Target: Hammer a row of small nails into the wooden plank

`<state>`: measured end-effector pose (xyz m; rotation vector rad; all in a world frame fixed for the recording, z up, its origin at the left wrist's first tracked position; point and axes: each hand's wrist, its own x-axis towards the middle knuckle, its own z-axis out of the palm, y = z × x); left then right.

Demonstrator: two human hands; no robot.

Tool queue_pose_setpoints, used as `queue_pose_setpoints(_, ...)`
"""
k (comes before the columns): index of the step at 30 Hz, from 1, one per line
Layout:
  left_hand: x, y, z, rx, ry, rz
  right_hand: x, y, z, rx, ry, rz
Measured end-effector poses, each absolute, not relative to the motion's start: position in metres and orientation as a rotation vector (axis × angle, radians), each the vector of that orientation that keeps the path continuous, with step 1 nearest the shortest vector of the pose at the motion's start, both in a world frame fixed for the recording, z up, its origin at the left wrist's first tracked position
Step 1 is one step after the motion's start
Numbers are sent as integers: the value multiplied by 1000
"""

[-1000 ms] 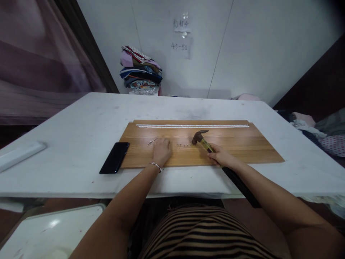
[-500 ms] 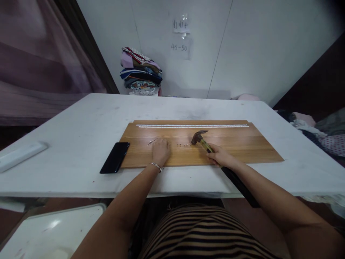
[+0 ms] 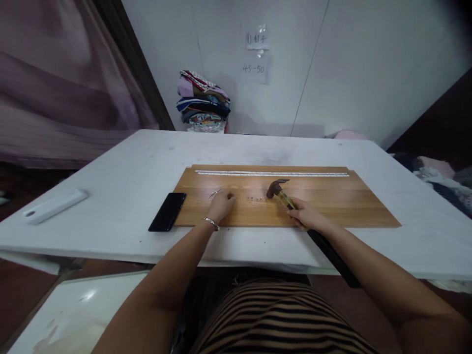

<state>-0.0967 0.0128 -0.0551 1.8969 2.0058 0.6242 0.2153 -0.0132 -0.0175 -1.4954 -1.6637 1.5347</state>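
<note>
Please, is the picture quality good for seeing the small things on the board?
Head view: light dim and uneven; dark upper-right corner; small nails on the board look like soft specks; wide-angle bending at the edges; soft sheen on the wood; bright glare spot on the white surface below the table.

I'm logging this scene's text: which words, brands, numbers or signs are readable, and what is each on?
"钉钉子", slightly blurred: upper paper on the wall.
"45-50": lower paper.
Unreadable, too small: marks on the white strips on the board.
</note>
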Motion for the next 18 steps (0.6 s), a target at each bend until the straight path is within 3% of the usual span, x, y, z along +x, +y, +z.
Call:
queue_pose_setpoints(11, -85, 17, -29, 2099, 2027, 33, 212, -12, -10, -1573, -1652, 1496)
queue_pose_setpoints(18, -74, 8, -8, 2244, 1951, -100, 213, -14, -13, -1566, -1688, 1527)
